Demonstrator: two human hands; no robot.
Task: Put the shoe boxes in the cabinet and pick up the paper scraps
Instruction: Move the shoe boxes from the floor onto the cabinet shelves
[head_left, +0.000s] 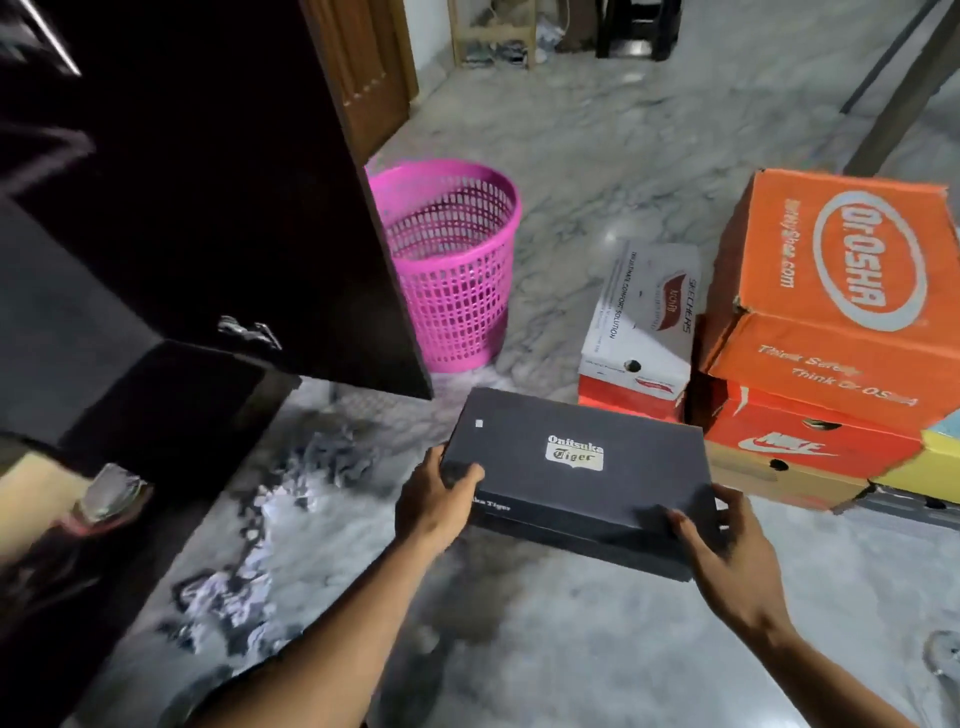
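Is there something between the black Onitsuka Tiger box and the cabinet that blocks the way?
Nothing visible blocks it. Left hand and right hand hold the black Onitsuka Tiger box above the floor; the dark cabinet door stands open on the left. Paper scraps lie below.

A matt black cardboard shoe box (571, 467) contrasts with the glossy dark cabinet door (208, 208), pink perforated plastic basket (452, 260), polished marble floor (571, 649) and creased orange cardboard box (841, 270).
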